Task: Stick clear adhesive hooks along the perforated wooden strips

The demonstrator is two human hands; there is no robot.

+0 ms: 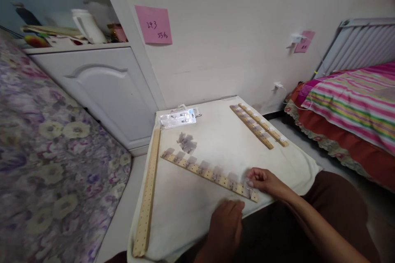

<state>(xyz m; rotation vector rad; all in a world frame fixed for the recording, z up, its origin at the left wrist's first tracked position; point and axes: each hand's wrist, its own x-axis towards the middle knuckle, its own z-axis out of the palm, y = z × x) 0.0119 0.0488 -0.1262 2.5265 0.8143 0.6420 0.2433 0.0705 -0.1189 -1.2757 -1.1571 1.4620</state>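
A narrow wooden strip with holes (197, 168) lies slantwise across the white-covered table (185, 213). Several small clear plastic pieces with metal parts (203, 167) stand along it. At its near right end, my right hand (267, 183) has thumb and fingers pinched at a clear plastic piece (249, 185), which touches the strip. My left hand (226, 222) is at the table's near edge, just below that end, somewhat blurred, its fingers curled together and no object visible in them. A loose pile of similar clear pieces (187, 143) lies beyond the strip's far left part.
Two more strips (251, 126) with clear pieces lie at the back right. A longer wooden bar with holes (148, 193) runs along the left edge. Clear packaging (178, 118) lies at the back left. Around the table are a cabinet (101, 90), floral cloth (61, 164) and bed (354, 102).
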